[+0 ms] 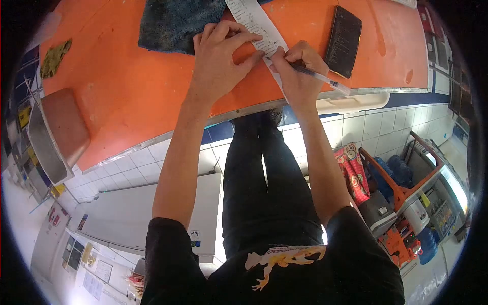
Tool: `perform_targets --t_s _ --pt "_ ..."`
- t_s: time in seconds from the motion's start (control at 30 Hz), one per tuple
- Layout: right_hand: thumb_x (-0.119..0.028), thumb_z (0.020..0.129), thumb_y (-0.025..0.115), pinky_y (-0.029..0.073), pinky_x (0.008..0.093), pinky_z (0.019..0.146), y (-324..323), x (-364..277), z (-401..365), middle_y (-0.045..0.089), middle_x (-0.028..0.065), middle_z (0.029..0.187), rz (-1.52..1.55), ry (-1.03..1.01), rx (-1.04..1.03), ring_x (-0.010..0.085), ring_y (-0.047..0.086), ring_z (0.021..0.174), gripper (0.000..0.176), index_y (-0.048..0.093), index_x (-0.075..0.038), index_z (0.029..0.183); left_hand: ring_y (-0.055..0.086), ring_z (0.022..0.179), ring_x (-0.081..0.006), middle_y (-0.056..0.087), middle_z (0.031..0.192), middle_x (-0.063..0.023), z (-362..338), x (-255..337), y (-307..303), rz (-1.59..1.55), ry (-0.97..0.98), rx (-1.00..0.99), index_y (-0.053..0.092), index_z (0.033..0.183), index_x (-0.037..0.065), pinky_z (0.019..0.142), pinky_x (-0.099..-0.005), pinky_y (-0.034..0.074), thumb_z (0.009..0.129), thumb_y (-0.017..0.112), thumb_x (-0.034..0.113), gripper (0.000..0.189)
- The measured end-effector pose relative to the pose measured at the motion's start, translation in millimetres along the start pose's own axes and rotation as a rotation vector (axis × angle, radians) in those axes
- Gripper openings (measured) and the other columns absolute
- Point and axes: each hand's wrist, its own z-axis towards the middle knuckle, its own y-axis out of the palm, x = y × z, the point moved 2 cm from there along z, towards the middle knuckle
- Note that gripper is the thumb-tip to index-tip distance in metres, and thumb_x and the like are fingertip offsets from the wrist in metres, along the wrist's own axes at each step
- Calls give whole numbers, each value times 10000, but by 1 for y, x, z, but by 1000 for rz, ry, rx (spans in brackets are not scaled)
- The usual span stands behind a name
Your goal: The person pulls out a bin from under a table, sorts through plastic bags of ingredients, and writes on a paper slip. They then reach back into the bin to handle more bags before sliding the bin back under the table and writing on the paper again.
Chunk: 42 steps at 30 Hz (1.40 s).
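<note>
A long narrow strip of white paper [256, 23] with handwritten lines lies on the orange counter [132, 96]. My left hand [221, 53] rests with its fingers spread, its thumb and fingertips on the strip's left side. In my right hand [302, 76] is a clear-barrelled pen [325, 80], its tip end down at the paper and its back end pointing right. A dark phone [344, 41] lies just right of my right hand, its screen showing faint lines of text. Beside my left hand, a dark blue-grey cloth [175, 25] lies folded.
A yellow-green rag [55, 58] sits at the counter's far left, above a metal tray [46, 134] at the edge. Below are a white chest-like unit [142, 211] and, at right, an orange-framed rack [401, 190] with blue water bottles [399, 170].
</note>
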Motion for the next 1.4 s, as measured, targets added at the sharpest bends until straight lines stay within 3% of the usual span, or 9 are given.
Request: perform_targets --t_s 0.43,0.5,0.8,0.87,0.9,1.0,1.07,1.4 --pt "38 824 796 382 231 483 -3 5 0 546 29 618 -43 -47 19 46 501 547 290 541 -31 704 545 1180 -210 648 1209 31 0 1 0 30 -39 -38 824 1171 229 1059 -447 359 858 870 348 337" --pt "40 824 794 380 232 480 -2 4 0 544 29 614 -30 -49 20 46 498 545 289 541 -31 704 530 1135 -217 632 1140 30 1 1 0 -4 0 9 832 1141 252 1001 -459 362 823 881 313 327" --pt "36 832 808 382 225 478 -2 -1 0 547 27 601 -65 -32 -2 36 509 549 307 539 -34 701 534 1113 -216 631 1127 35 1 0 0 3 12 23 831 1141 254 985 -452 363 824 877 314 326" --pt "80 906 743 484 225 544 -4 -8 0 593 29 662 -118 -50 -82 84 669 627 308 518 -33 730 535 1112 -215 631 1128 36 1 0 -1 6 10 19 831 1141 255 985 -451 364 826 876 314 324" --pt "80 906 743 484 225 544 -4 -9 -1 593 29 662 -120 -49 -81 84 669 627 308 518 -33 730 535 1110 -214 632 1128 38 1 0 -1 10 8 15 830 1141 255 986 -450 365 828 875 314 322" --pt "101 894 728 481 231 537 -2 -7 -1 584 25 662 -76 -28 -52 81 663 623 303 515 -32 725 534 1114 -219 636 1134 32 1 0 -2 -2 13 15 828 1147 252 991 -452 366 833 871 323 325" --pt "54 823 792 382 225 484 -1 0 -1 555 27 632 -23 -61 7 44 516 562 301 533 -34 697 534 1115 -220 637 1137 31 2 1 -2 4 11 15 828 1151 251 995 -450 366 833 871 324 329" --pt "49 812 786 370 244 477 -2 5 1 537 34 599 -66 -90 11 50 490 553 294 530 -34 692 534 1121 -215 643 1141 37 1 1 -1 -12 -10 10 834 1148 249 1004 -455 362 837 866 312 320"
